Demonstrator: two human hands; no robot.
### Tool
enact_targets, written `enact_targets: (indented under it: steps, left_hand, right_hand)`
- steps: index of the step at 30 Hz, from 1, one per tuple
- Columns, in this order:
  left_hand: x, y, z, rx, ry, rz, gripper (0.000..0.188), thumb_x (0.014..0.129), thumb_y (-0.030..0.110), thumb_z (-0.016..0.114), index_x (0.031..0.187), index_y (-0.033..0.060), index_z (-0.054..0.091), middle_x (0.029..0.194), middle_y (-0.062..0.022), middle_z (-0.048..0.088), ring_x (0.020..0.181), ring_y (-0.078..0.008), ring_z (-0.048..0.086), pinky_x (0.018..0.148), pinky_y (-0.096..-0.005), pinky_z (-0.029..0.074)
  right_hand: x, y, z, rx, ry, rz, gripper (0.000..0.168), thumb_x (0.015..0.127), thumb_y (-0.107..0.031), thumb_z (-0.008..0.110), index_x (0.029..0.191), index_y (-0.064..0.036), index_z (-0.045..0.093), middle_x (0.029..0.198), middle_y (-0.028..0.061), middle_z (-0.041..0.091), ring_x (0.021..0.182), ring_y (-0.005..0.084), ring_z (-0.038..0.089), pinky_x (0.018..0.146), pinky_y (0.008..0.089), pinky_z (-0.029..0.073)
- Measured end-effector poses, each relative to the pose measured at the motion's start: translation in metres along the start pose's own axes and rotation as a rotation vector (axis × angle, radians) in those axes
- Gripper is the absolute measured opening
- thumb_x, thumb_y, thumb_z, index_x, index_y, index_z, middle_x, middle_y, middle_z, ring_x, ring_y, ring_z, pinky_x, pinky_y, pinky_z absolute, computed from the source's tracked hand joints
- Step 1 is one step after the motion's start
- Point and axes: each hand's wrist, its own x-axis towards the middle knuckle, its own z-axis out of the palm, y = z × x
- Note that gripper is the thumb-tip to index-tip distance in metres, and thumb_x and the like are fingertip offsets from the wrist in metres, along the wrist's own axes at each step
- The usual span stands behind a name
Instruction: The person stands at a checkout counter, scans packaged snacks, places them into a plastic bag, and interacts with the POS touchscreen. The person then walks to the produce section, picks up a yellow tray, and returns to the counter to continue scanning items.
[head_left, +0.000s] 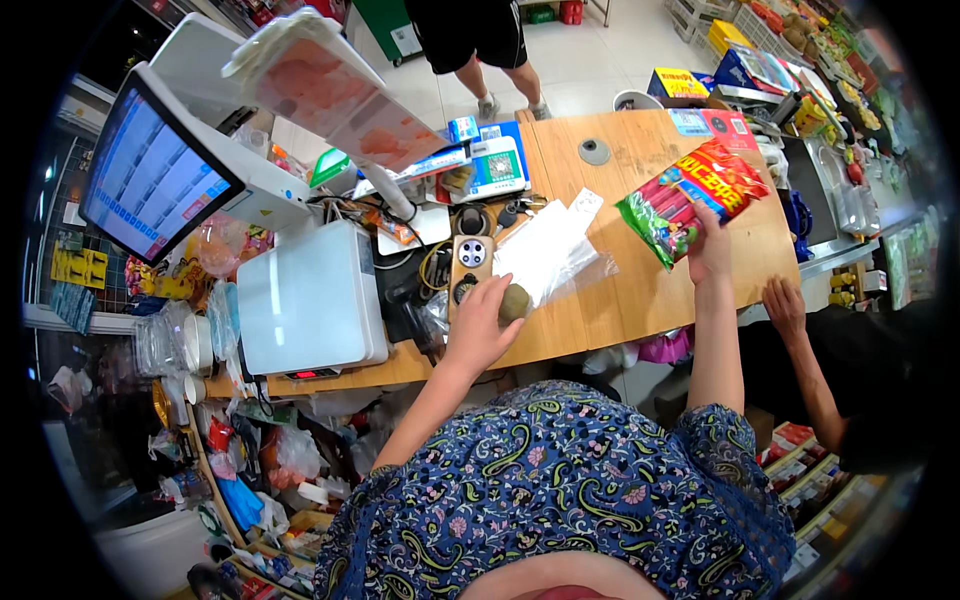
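My right hand (709, 247) grips a red and green plastic packet of sausages (691, 199), held above the right part of the wooden counter (585, 161). At the counter's near edge my left hand (484, 322) is spread, its fingers beside a round greenish-brown fruit (514, 303); whether they touch it I cannot tell. A phone in a tan case (472, 259) lies just beyond the left fingers. Right of the phone is a white sheet with thin clear plastic (544, 251), and a paper slip (585, 210) rests at its far end.
On the left stand a checkout screen (157, 172) and a scale with a pale flat plate (307, 300). Keys (510, 216) and cables lie near the phone. Another person's hand (784, 306) is at the counter's right edge; a person in black shorts (476, 37) stands across it.
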Motion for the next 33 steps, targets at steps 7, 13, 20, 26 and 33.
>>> enact_targets:
  steps: [7, 13, 20, 26, 33]
  left_hand:
    - [0.024, 0.008, 0.034, 0.234, -0.179, -0.092, 0.075, 0.072, 0.018, 0.079, 0.139, 0.0123, 0.046, 0.136, -0.0206, 0.045, 0.120, -0.0390, 0.049, 0.099, -0.0467, 0.043]
    - [0.052, 0.018, 0.037, 0.291, -0.266, -0.097, 0.082, 0.066, 0.014, 0.081, 0.140, 0.0178, 0.045, 0.143, -0.0203, 0.038, 0.122, -0.0383, 0.049, 0.097, -0.0444, 0.046]
    - [0.067, 0.015, 0.030, 0.326, -0.345, -0.149, 0.083, 0.064, 0.009, 0.079, 0.139, 0.0193, 0.046, 0.145, -0.0259, 0.035, 0.120, -0.0401, 0.052, 0.095, -0.0440, 0.048]
    - [0.058, 0.013, 0.035, 0.286, -0.272, -0.220, 0.072, 0.065, 0.010, 0.080, 0.130, 0.0060, 0.048, 0.138, -0.0232, 0.042, 0.118, -0.0393, 0.053, 0.094, -0.0449, 0.049]
    - [0.062, 0.004, 0.029, 0.272, -0.350, -0.223, 0.064, 0.065, 0.014, 0.082, 0.119, -0.0008, 0.051, 0.127, -0.0182, 0.049, 0.113, -0.0366, 0.055, 0.092, -0.0426, 0.050]
  right_hand:
    - [0.066, 0.014, -0.076, -1.025, 0.083, 0.403, 0.039, 0.083, -0.021, 0.073, 0.112, 0.001, 0.059, 0.101, 0.0102, 0.067, 0.093, 0.0179, 0.065, 0.082, 0.0338, 0.052]
    - [0.041, 0.009, 0.006, -1.346, -0.317, -0.432, 0.030, 0.082, -0.014, 0.068, 0.109, -0.003, 0.062, 0.107, 0.0149, 0.063, 0.092, 0.0285, 0.064, 0.083, 0.0373, 0.052]
    - [0.025, 0.111, 0.078, -1.430, -0.998, -0.467, 0.027, 0.080, -0.019, 0.070, 0.102, -0.006, 0.063, 0.098, 0.0128, 0.061, 0.099, 0.0313, 0.060, 0.082, 0.0414, 0.050]
    - [0.008, 0.110, 0.078, -1.406, -0.943, -0.686, 0.012, 0.076, -0.014, 0.070, 0.078, -0.005, 0.062, 0.085, 0.0110, 0.057, 0.088, 0.0308, 0.055, 0.077, 0.0417, 0.045]
    - [-0.011, 0.025, 0.036, -1.336, -0.454, -0.703, 0.008, 0.075, -0.005, 0.063, 0.076, -0.003, 0.055, 0.078, 0.0129, 0.051, 0.078, 0.0317, 0.052, 0.070, 0.0396, 0.043]
